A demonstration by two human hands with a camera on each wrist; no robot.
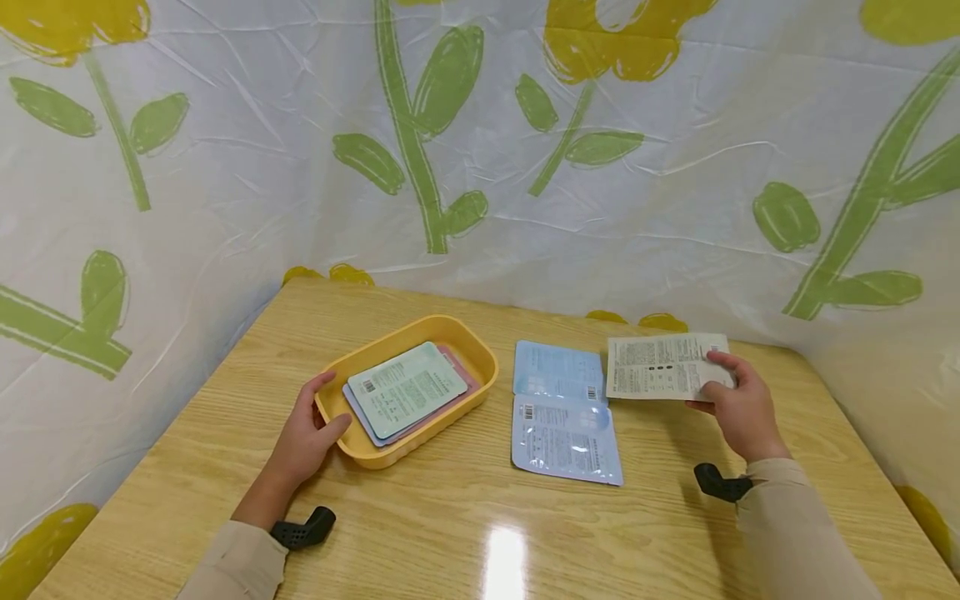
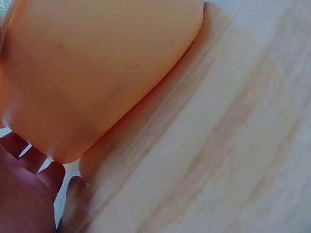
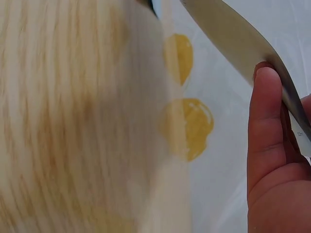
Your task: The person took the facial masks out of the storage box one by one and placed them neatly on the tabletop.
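Observation:
My left hand (image 1: 303,433) grips the near left end of a yellow plastic basket (image 1: 442,421), thumb over the rim and fingers outside. In the left wrist view, the fingers (image 2: 31,160) lie against the basket's wall. Inside it a pale green sheet mask packet (image 1: 408,392) tops a lilac packet (image 1: 360,419) and a pink packet (image 1: 459,362). My right hand (image 1: 746,408) pinches a cream sheet mask packet (image 1: 648,371) by its right end, raised above the table, printed side up. The right wrist view shows this packet (image 3: 233,39) edge-on, slightly bent.
A light blue packet (image 1: 558,367) and a lavender packet (image 1: 566,442) lie on the wooden table (image 1: 420,525), one beyond the other, between the basket and my right hand. A flower-printed cloth (image 1: 600,242) hangs behind the table. Dark cameras sit at both wrists.

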